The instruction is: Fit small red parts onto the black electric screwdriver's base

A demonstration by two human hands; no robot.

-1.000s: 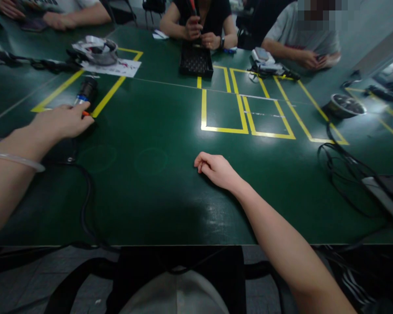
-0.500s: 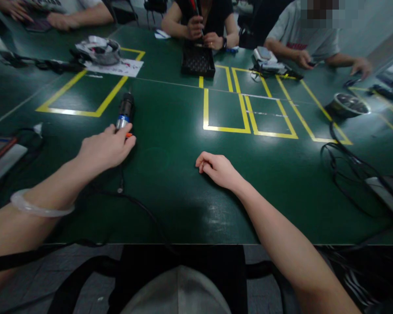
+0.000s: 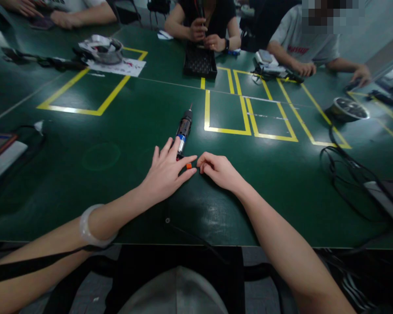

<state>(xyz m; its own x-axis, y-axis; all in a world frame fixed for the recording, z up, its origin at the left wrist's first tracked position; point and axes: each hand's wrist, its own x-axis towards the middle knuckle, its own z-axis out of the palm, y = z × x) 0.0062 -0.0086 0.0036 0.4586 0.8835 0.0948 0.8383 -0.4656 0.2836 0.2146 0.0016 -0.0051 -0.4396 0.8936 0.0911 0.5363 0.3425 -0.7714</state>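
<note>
Nearest the near edge of the table (image 3: pixel 150 113), a cable's metal connector (image 3: pixel 167 220) lies on the surface; whether it belongs to the tool cannot be told.

Left hand (image 3: pixel 165 174): fingers spread wide over the tool's rear, no firm grip evident. An orange part (image 3: pixel 189 165) shows between thumb and forefinger; attachment to the tool not determinable. Right hand (image 3: pixel 218 171): resting just beside, fingers loosely curled in, nothing seen in it, palm hidden.

The tool (image 3: pixel 184 126) lies in the table's near half, about midway along the near edge, slim tip toward the far edge. Judged stiff and moderately heavy; the shiny blue-and-silver section may prove slippery. Best hold: around the dark barrel. The tip appears the most easily damaged part.

Markings: no brand legible on the tool. Beyond the yellow tape (image 3: pixel 227 131), toward the far left corner, a paper sheet (image 3: pixel 131 66) under a metal bowl (image 3: pixel 113 56) bears reddish marks, unreadable. Red print (image 3: pixel 298 49) on a co-worker's grey shirt: likewise illegible.
</note>
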